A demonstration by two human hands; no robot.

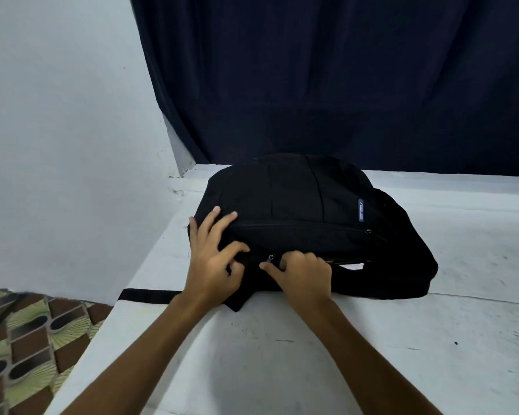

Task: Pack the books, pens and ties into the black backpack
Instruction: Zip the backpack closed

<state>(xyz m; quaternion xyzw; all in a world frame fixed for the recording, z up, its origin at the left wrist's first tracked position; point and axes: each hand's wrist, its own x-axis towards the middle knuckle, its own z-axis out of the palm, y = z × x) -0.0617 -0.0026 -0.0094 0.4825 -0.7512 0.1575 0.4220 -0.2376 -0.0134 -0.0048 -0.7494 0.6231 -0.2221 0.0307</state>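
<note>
A dark curtain (342,79) hangs behind the white surface (312,354), whose left edge drops to a patterned floor (27,339) and whose near and right stretches lie bare around the black backpack (297,199), which lies flat toward the far left corner with a strap (147,295) reaching that left edge. The left hand (213,265) rests on the bag's near-left corner, fingers (210,220) spread and pressing the fabric, thumb bent toward the zipper. The right hand (303,274) has its fingers curled tight at the zipper pull (271,257), beside a slit where something white (354,266) shows.
</note>
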